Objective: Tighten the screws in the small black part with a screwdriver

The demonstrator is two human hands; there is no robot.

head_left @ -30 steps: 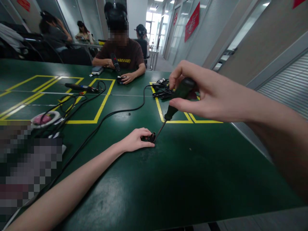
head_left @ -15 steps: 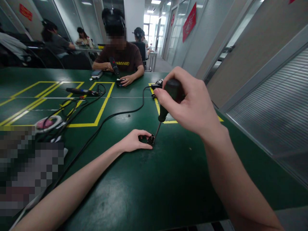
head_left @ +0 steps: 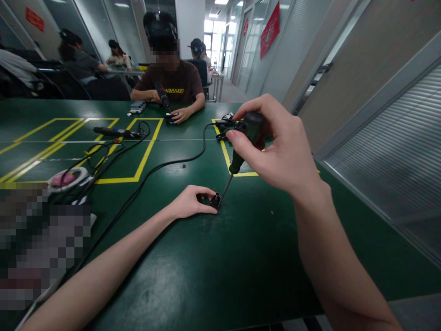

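Note:
My right hand (head_left: 279, 142) grips the thick dark handle of a screwdriver (head_left: 237, 161), thumb on one side and fingers around the other. The metal shaft slants down to the left, and its tip meets the right side of a small black part (head_left: 215, 199) with a short metal cylinder on top. Against the green table (head_left: 220, 271), my left hand (head_left: 189, 201) pinches that part between thumb and fingers. The exact kind of part is too small to make out.
A black cable (head_left: 165, 164) crosses the table left of my hands. Further left lie a pen-shaped electric tool (head_left: 117, 132) and a white ring-shaped roll (head_left: 68, 178). Opposite me, a person (head_left: 168, 78) works with a power screwdriver. Dark small parts (head_left: 225, 123) lie behind my right hand.
My right hand and the screwdriver handle have shifted slightly to the right, so the shaft leans more. The tip stays at the black part, and my left hand keeps its place.

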